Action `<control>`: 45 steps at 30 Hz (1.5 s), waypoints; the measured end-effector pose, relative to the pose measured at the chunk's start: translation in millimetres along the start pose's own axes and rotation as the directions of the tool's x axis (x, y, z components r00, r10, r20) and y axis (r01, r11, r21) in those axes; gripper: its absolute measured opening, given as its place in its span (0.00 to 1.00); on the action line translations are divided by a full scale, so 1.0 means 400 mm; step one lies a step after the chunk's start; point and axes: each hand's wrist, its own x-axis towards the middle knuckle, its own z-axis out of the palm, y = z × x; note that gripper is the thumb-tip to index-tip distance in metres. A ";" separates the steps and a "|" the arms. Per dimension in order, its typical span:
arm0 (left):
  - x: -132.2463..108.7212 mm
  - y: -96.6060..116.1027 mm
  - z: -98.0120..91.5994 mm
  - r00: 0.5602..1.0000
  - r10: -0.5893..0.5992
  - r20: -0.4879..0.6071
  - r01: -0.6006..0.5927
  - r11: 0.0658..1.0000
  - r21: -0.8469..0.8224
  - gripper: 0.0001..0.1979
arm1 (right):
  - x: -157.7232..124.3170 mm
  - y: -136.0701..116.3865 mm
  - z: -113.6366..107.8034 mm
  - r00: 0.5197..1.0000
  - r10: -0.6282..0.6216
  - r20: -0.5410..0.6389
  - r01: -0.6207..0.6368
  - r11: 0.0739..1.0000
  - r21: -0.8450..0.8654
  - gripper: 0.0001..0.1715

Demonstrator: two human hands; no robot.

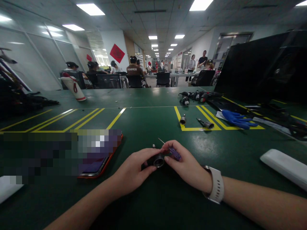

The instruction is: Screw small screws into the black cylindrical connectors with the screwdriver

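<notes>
My left hand [137, 166] is closed around a dark metal hole saw [158, 162], gripping its side between thumb and fingers. The round hollow mouth faces me, and a small shiny tip shows beyond my fingers. In my right hand [183, 163] is a small screwdriver with a translucent purple handle [175, 153]; its thin shaft points away to the upper left. The right thumb and fingertips are beside the hole saw, but whether they press on it I cannot tell. Two similar metal cup-shaped bits, one upright [182, 119] and one on its side [206, 124], lie farther off.
A phone in an orange case [112, 159] lies left of my hands, partly blurred out. White bars flank me, one at right [285, 167]. Blue gloves [236, 118], a power tool [198, 95] and a black monitor [263, 67] occupy the right. A white cup-like container [74, 88] tilts at far left.
</notes>
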 end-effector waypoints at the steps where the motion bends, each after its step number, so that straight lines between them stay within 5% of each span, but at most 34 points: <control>1: -0.001 -0.002 0.001 1.000 0.007 -0.026 -0.006 1.000 0.015 0.24 | 0.000 0.000 -0.001 1.000 -0.007 -0.030 0.007 1.000 0.002 0.14; 6: -0.005 -0.004 0.004 0.992 0.073 -0.105 -0.050 0.976 0.212 0.22 | 0.001 -0.007 -0.010 0.995 0.025 -0.096 -0.031 0.998 -0.061 0.15; 13: -0.013 0.002 0.013 0.978 0.210 -0.009 -0.177 0.845 0.504 0.23 | 0.000 -0.003 -0.007 1.000 0.003 -0.012 -0.005 0.989 -0.150 0.15; 32: -0.007 -0.004 0.011 0.935 0.340 0.099 -0.322 0.701 0.637 0.20 | -0.005 0.006 0.001 0.993 -0.088 -0.076 0.083 0.994 -0.072 0.16; 39: -0.012 -0.018 0.014 0.942 0.333 -0.048 -0.255 0.800 0.542 0.22 | -0.013 0.001 -0.003 0.976 -0.143 -0.163 0.142 0.990 -0.015 0.09; 42: -0.004 -0.017 0.011 0.944 0.168 -0.285 -0.049 0.923 0.382 0.21 | -0.018 -0.007 -0.007 0.977 -0.117 -0.176 0.125 0.991 0.037 0.05; 45: 0.007 -0.022 0.001 0.900 -0.040 -0.434 0.105 0.986 0.127 0.19 | -0.023 -0.010 -0.009 0.986 -0.102 -0.130 0.110 0.992 0.060 0.11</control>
